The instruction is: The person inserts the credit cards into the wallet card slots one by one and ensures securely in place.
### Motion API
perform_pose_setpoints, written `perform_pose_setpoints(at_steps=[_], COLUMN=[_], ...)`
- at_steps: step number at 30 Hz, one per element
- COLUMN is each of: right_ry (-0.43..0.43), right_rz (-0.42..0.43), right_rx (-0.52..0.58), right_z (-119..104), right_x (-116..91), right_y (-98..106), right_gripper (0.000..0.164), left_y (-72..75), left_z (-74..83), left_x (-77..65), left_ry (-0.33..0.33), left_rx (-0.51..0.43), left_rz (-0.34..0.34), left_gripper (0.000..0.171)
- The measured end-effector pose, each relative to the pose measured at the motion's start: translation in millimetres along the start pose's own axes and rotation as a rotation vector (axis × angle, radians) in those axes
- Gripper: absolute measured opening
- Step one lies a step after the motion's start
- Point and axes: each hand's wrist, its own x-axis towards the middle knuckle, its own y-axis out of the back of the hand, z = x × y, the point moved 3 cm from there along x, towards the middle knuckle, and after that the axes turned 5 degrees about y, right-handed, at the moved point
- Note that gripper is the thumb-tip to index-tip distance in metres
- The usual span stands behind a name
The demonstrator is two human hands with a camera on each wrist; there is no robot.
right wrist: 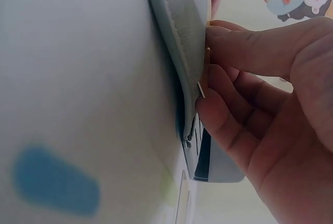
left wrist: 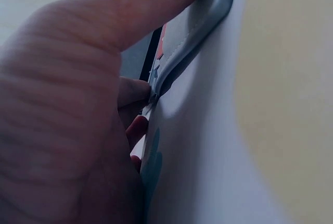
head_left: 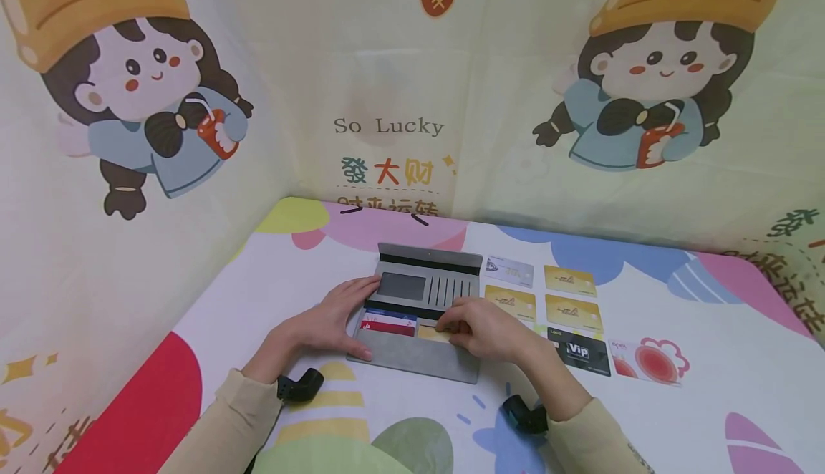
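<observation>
A grey wallet (head_left: 412, 359) lies unfolded on the table, with a dark panel and a row of slots in its upper half. At its left edge, my left hand (head_left: 329, 320) holds it, the thumb on the lower flap and the fingers along the side. My right hand (head_left: 483, 327) pinches a gold card (head_left: 430, 333) that sits partly in the lower pocket. Beside that card, red and blue cards (head_left: 389, 325) stick out of the same half. In the right wrist view, thumb and fingertips meet at the wallet's edge (right wrist: 182, 5); most of the card is hidden.
Right of the wallet lie a silver card (head_left: 510, 271), several gold cards (head_left: 573, 313), a black Vip card (head_left: 579, 351) and a pink-and-white card (head_left: 647, 363). A patterned cloth (head_left: 245, 331) covers the table. Printed fabric (head_left: 387, 66) hangs behind.
</observation>
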Motion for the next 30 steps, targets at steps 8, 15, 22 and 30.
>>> perform_pose_setpoints(at_steps=[8,15,22,30], right_ry=[-0.003,0.001,0.029,0.049], right_rz=[-0.006,-0.025,-0.052,-0.076], right_rx=[0.0,0.049,0.076,0.089], right_z=[-0.9,1.9,4.6,4.4], right_x=[0.5,1.0,0.7,-0.4], right_y=[0.5,-0.8,-2.3,-0.7], right_gripper=[0.019,0.021,0.021,0.024], left_y=[0.6,1.3,1.7,1.7], left_z=[0.4,1.1,1.4,1.3], left_x=[-0.2,-0.9,-1.1,-1.4], left_ry=[0.004,-0.001,-0.002,-0.007], left_rx=[-0.002,-0.008,-0.013,-0.014], left_rz=[0.002,0.001,0.005,0.007], left_gripper=[0.12,0.12,0.12,0.12])
